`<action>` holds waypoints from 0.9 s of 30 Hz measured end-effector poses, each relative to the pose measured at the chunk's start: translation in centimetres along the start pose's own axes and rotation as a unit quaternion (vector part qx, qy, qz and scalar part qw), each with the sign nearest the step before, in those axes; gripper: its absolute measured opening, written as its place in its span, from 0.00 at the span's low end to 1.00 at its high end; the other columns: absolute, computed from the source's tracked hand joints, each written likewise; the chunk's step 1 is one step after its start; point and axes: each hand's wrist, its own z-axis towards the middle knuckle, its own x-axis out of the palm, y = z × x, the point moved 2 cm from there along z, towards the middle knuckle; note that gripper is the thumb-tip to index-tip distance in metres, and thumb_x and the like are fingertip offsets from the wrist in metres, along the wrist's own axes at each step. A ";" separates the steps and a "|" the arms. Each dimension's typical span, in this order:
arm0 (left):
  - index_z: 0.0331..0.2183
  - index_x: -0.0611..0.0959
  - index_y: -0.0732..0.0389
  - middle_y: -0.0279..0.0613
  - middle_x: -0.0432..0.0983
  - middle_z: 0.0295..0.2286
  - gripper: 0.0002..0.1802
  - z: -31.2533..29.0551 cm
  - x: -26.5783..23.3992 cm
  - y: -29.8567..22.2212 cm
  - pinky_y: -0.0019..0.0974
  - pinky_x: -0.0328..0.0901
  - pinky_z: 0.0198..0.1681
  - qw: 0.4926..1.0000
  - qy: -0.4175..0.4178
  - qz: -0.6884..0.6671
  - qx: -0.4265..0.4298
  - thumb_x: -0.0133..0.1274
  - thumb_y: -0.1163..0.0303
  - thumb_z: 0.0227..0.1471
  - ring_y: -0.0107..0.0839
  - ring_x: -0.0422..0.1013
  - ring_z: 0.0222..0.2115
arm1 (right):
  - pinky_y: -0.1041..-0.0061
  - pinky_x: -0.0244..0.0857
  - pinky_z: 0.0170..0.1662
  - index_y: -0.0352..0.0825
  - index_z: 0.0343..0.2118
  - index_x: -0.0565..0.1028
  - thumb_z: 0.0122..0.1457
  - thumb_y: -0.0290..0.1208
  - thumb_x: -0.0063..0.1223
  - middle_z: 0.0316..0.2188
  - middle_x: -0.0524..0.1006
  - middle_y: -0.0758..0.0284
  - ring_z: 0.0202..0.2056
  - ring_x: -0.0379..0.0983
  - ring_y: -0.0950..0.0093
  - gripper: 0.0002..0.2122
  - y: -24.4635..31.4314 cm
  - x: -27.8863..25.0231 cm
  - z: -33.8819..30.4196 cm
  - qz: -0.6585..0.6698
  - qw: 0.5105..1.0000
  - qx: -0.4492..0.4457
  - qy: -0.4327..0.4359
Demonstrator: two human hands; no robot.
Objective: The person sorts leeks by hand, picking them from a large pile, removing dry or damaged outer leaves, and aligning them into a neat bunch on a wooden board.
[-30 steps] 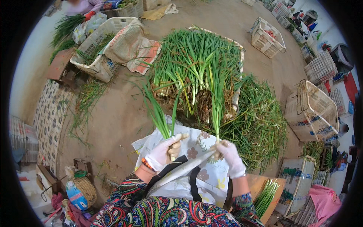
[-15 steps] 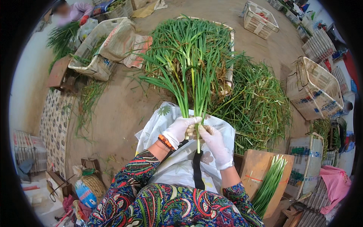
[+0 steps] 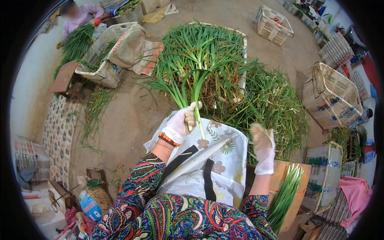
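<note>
Left hand (image 3: 182,122) gloved, fingers clamped on scallion bunch (image 3: 191,86), held upright over apron (image 3: 216,154), before crate (image 3: 240,60). Right hand (image 3: 263,146) gloved, fingers loosely apart, empty, beside scallion pile (image 3: 276,108).

Left hand: the gloved left hand (image 3: 182,122) grips a small bunch of green onions (image 3: 191,90) near the white ends, leaves fanning upward.
Right hand: the gloved right hand (image 3: 263,142) hangs free over the apron's edge, fingers (image 3: 260,130) loosely spread, holding nothing.
Lap: a flowered white apron (image 3: 218,160) covers the knees.
Ahead: a heaped crate of green onions (image 3: 208,56) on the dirt floor (image 3: 128,116).
Right side: trimmed stalks (image 3: 286,196) lie in a cardboard box (image 3: 298,200).
Far left: another person (image 3: 82,16) sorts greens.
</note>
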 end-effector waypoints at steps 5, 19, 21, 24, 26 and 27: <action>0.47 0.71 0.61 0.22 0.56 0.14 0.18 -0.3 -0.1 3.8 0.18 0.49 0.13 0.994 -0.022 0.062 -0.085 0.45 0.66 0.56 0.14 0.52 0.12 | 0.77 0.69 0.35 0.26 0.43 0.69 0.59 0.57 0.31 0.37 0.76 0.59 0.34 0.75 0.71 0.32 -7.2 8.8 -3.4 -0.031 0.911 0.341 0.230; 0.37 0.75 0.60 0.26 0.61 0.15 0.10 -1.6 -0.1 4.3 0.23 0.50 0.17 0.970 -0.076 0.225 -0.047 0.48 0.66 0.54 0.17 0.54 0.13 | 0.84 0.60 0.23 0.34 0.31 0.77 0.58 0.36 0.49 0.20 0.74 0.73 0.20 0.66 0.85 0.10 -8.9 9.5 -3.7 -0.321 0.936 0.135 0.055; 0.31 0.76 0.59 0.25 0.61 0.15 0.08 -2.3 1.2 4.2 0.22 0.48 0.16 0.953 -0.083 0.286 -0.057 0.49 0.65 0.54 0.16 0.53 0.12 | 0.82 0.59 0.24 0.34 0.29 0.77 0.57 0.36 0.49 0.18 0.74 0.72 0.19 0.65 0.84 0.11 -9.1 8.9 -3.9 -0.449 0.889 0.073 0.055; 0.33 0.77 0.60 0.24 0.60 0.16 0.11 -1.7 -0.4 4.6 0.20 0.43 0.14 0.938 -0.082 0.336 -0.026 0.49 0.62 0.54 0.14 0.51 0.11 | 0.78 0.60 0.25 0.34 0.27 0.76 0.58 0.37 0.48 0.16 0.72 0.69 0.18 0.64 0.82 0.12 -9.2 9.2 -4.0 -0.496 0.868 0.003 0.030; 0.41 0.77 0.61 0.23 0.60 0.17 0.16 -1.8 0.6 4.4 0.20 0.43 0.14 0.933 -0.113 0.342 0.011 0.48 0.62 0.54 0.12 0.51 0.11 | 0.78 0.60 0.24 0.34 0.28 0.75 0.58 0.37 0.47 0.16 0.72 0.69 0.18 0.64 0.82 0.12 -8.8 8.5 -3.9 -0.510 0.860 -0.019 -0.010; 0.41 0.77 0.61 0.23 0.59 0.17 0.16 -1.9 1.2 4.0 0.19 0.43 0.14 0.930 -0.141 0.340 0.022 0.47 0.62 0.55 0.12 0.50 0.12 | 0.78 0.60 0.24 0.33 0.28 0.74 0.59 0.37 0.46 0.16 0.71 0.69 0.17 0.65 0.82 0.12 -7.9 7.7 -3.7 -0.528 0.848 -0.015 -0.042</action>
